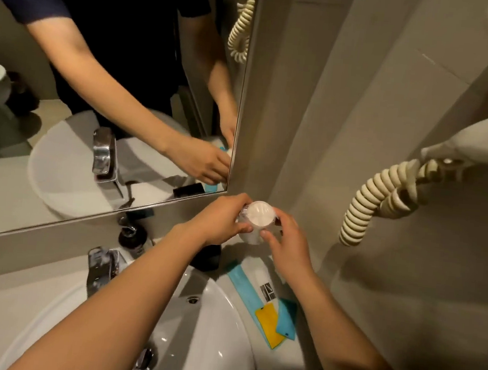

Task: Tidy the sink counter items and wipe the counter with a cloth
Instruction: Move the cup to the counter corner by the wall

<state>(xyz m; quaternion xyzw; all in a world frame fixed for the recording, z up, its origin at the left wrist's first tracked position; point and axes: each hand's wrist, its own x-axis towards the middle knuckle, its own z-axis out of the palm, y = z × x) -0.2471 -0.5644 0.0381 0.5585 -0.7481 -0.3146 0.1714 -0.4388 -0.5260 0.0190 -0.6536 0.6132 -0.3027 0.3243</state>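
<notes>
A white cup [258,220] in clear wrapping is held above the back right corner of the counter. My left hand [221,221] grips its left side and my right hand [286,242] grips its right side. Below them on the counter [303,357] lies a white and light-blue packet [253,278], with a yellow sachet [268,324] and a blue sachet [286,318] at its near end. A black object [207,257] stands partly hidden under my left wrist. The white sink basin [216,331] fills the lower middle. No cloth shows.
A chrome tap [102,266] stands behind the basin, with a dark pump bottle [132,235] beside it. A mirror [96,96] covers the wall at left. A wall-mounted hair dryer [485,139] with a coiled cord [375,197] hangs at right.
</notes>
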